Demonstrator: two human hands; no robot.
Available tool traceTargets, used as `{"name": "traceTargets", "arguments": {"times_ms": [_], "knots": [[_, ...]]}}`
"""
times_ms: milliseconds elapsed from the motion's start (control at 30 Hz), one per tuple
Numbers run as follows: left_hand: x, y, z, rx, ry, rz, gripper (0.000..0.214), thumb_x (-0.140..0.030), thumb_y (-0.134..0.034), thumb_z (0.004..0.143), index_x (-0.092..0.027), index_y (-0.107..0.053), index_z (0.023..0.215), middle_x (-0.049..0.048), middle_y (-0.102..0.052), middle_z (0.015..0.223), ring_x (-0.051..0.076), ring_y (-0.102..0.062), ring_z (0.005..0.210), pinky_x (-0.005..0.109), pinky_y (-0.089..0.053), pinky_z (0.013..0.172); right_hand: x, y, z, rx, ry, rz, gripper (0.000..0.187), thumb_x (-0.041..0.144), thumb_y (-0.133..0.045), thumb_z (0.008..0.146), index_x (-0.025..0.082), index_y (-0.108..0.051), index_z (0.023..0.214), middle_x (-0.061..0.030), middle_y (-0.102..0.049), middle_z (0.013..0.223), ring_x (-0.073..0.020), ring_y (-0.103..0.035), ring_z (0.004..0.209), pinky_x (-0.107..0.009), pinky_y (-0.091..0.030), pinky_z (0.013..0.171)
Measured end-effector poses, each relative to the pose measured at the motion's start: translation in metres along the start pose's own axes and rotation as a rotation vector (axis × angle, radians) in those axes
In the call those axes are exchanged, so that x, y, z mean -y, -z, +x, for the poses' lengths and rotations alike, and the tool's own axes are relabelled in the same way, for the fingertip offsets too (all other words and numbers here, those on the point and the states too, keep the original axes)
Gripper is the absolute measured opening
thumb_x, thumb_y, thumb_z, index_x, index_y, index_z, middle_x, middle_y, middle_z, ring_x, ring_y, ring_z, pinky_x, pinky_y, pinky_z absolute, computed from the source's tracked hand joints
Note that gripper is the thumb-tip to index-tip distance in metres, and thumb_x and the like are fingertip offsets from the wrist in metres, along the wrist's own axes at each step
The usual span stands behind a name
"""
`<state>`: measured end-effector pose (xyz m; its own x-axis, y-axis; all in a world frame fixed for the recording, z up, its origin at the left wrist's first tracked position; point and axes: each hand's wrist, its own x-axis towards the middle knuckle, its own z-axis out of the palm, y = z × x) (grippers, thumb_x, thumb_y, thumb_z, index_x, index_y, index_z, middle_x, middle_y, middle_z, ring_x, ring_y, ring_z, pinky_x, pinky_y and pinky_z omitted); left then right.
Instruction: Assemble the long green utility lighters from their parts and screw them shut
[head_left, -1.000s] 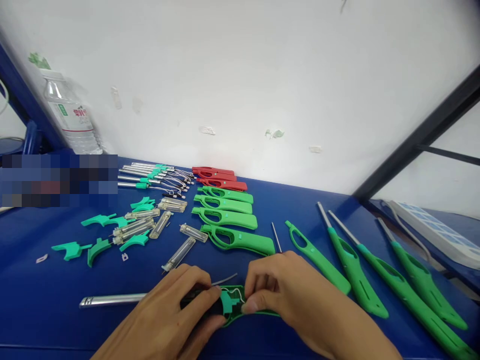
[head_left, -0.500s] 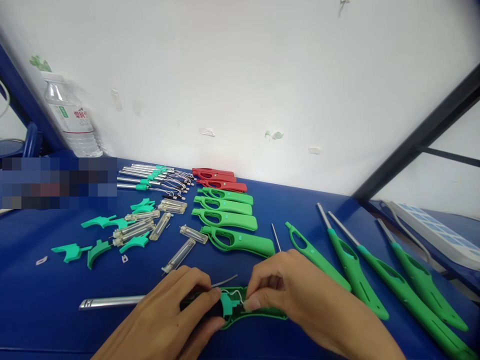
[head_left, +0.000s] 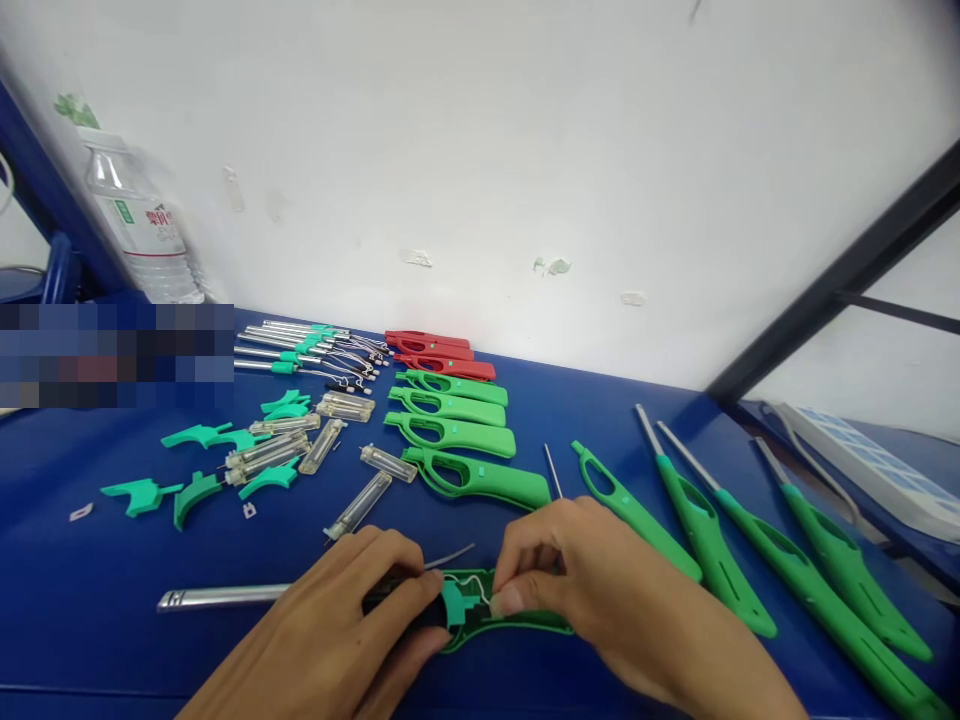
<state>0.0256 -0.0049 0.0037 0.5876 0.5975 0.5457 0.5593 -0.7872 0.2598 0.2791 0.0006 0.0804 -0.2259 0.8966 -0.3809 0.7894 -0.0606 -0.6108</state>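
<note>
Low at the centre lies an open green lighter shell half (head_left: 525,627), inner side up. My left hand (head_left: 352,610) is closed round its front end, thumb and fingers beside a teal trigger (head_left: 454,604) seated in it. A silver metal tube (head_left: 225,597) sticks out leftward from under that hand. Inside the shell a thin white wire (head_left: 475,581) curves toward my right hand (head_left: 559,575), whose thumb and forefinger pinch its end over the shell; the fingertips hide the exact spot. Just above the shell lies a thin grey strip or rod (head_left: 454,555).
Teal triggers (head_left: 142,496) and clear fuel tanks (head_left: 360,505) lie to the left, behind them wired metal tubes (head_left: 277,352). Green shells (head_left: 450,435) and red shells (head_left: 446,366) form a row. A screwdriver-like rod (head_left: 553,470) and long-nosed green lighters (head_left: 705,545) lie right. A bottle (head_left: 142,225) stands back left.
The view has shifted very slightly. Both hands keep nearly the same place; the right fingertips have moved a touch to the right at the wire's end.
</note>
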Motion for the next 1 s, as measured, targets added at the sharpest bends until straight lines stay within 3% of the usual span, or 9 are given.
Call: {"name": "traceTargets", "arguments": {"times_ms": [333,600,833,933,1000], "knots": [[0.003,0.0,-0.001,0.031,-0.02,-0.023,0.024,-0.024,-0.049,0.12,-0.03,-0.072,0.124,0.0011,-0.076,0.112,0.017,-0.078,0.093,0.025,-0.064,0.085,-0.001,-0.007,-0.001,-0.089,0.015,-0.074,0.024,0.006,-0.081,0.087,0.027,-0.083,0.075,0.0091,-0.081,0.074,-0.0121,-0.067,0.07,-0.025,-0.039,0.066],[0.002,0.001,0.001,0.01,-0.015,-0.007,0.027,-0.026,-0.047,0.121,-0.03,-0.073,0.119,0.0019,-0.077,0.11,0.018,-0.079,0.093,0.025,-0.065,0.085,0.003,-0.004,-0.004,-0.073,0.003,-0.07,0.022,0.01,-0.079,0.087,0.029,-0.085,0.077,0.0073,-0.081,0.074,-0.0133,-0.065,0.069,-0.027,-0.038,0.066],[0.005,-0.001,-0.001,-0.029,-0.018,0.01,0.028,-0.03,-0.048,0.121,-0.032,-0.075,0.125,0.0007,-0.079,0.112,0.017,-0.081,0.094,0.022,-0.065,0.086,0.0,-0.001,-0.007,-0.035,0.029,-0.052,0.021,0.013,-0.078,0.09,0.028,-0.083,0.076,0.0084,-0.077,0.073,-0.0122,-0.059,0.068,-0.027,-0.037,0.066],[0.017,0.004,-0.013,-0.031,-0.031,0.096,0.03,-0.031,-0.052,0.119,-0.031,-0.073,0.139,0.0033,-0.08,0.126,0.02,-0.082,0.107,0.024,-0.066,0.096,0.002,-0.001,-0.006,-0.027,0.022,-0.062,0.019,0.014,-0.079,0.091,0.028,-0.084,0.078,0.0089,-0.075,0.072,-0.0112,-0.054,0.066,-0.027,-0.034,0.064],[0.029,0.011,-0.024,0.05,-0.062,0.206,0.04,-0.021,-0.055,0.112,-0.033,-0.071,0.147,0.0022,-0.08,0.135,0.024,-0.081,0.12,0.031,-0.062,0.111,0.002,-0.002,-0.005,-0.028,0.017,-0.077,0.018,0.014,-0.08,0.091,0.028,-0.086,0.08,0.0087,-0.075,0.072,-0.011,-0.053,0.066,-0.027,-0.033,0.064]]}}
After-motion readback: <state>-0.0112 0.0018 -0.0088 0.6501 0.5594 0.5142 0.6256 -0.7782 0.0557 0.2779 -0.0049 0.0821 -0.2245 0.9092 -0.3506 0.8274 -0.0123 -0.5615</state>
